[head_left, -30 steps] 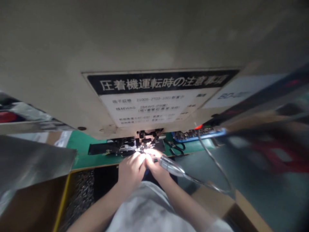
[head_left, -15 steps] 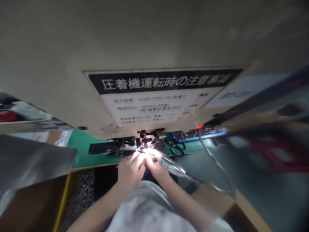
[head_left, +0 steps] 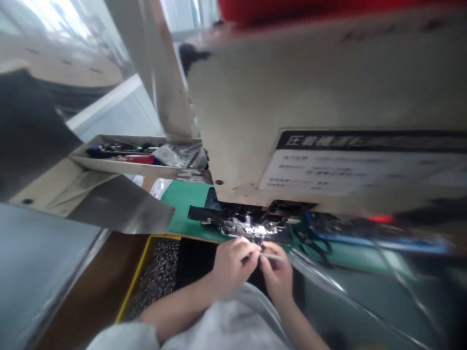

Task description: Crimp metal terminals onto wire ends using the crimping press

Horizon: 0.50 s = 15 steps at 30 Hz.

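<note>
Workshop station, heavy motion blur. Counter [head_left: 204,237] carries a green mat [head_left: 180,197] under a big beige machine housing [head_left: 292,97].

Left hand [head_left: 231,265]: fingers [head_left: 250,249] curled, tips pressed together on the near end of a thin pale strand [head_left: 273,255]. Right hand [head_left: 278,274]: fingers [head_left: 268,262] also closed, pinching the same strand from the right. Both hands' fingertips touch at mid-frame. What kind of strand it is, I can't tell, too blurred.

Strand sits just near of the lit metal tooling [head_left: 251,226] at the housing's lower edge, close to it but not clearly in contact.

Outward:
- printed label [head_left: 365,165] on the housing front, text unreadable
- yellow-edged bin [head_left: 153,277] of small dark parts, left of the hands, below the counter's near edge
- bent grey metal sheet [head_left: 120,209] further left
- shallow tray [head_left: 138,154] with tools, far left
- blue tray [head_left: 383,240] on the right, blurred
- pale sleeves and shirt [head_left: 226,325] at the near edge
</note>
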Motion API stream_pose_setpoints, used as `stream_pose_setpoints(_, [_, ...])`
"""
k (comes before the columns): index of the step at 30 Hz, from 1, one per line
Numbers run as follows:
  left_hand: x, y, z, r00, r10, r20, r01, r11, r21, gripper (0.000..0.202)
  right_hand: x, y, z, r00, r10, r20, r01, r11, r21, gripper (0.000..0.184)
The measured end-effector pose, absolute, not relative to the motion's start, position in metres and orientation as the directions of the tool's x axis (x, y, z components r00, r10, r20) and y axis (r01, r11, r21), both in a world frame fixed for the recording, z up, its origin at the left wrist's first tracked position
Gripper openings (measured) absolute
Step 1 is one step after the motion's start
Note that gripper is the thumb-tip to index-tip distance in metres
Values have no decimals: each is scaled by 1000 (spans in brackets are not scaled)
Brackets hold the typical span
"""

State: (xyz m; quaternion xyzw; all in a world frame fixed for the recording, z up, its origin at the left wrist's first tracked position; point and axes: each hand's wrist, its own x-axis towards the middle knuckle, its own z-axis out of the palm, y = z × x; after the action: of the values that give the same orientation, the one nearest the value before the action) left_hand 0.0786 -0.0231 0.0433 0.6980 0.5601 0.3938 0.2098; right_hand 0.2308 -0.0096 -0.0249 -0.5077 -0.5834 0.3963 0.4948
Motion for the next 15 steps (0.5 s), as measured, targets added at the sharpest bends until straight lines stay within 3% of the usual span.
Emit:
stream_pose_setpoints(4, [78, -39, 35, 1, 954, 299, 370, -278, 886, 12, 218, -27, -32, -172, 983, 61, 10, 64, -998, 17])
stream_pose_setpoints(7, [67, -50, 26, 14, 962, 272, 337, -260, 905, 14, 214, -35, -32, -232, 972, 43, 7, 46, -999, 19])
stream_pose_setpoints(9, [49, -59, 16, 79, 951, 299, 411, -304, 860, 21, 220, -39, -36, -233, 972, 16, 52, 29, -998, 20])
stream_pose_setpoints(12, [7, -70, -3, 104, 906, 411, 648, -375, 663, 34, 244, -47, -50, -102, 993, -62, 123, -49, -991, 26])
stream_pose_setpoints(15, [-43, -55, -16, -4, 904, 428, 826, -238, 511, 35, 278, -57, -62, 147, 980, -134, 172, -159, -972, 29])
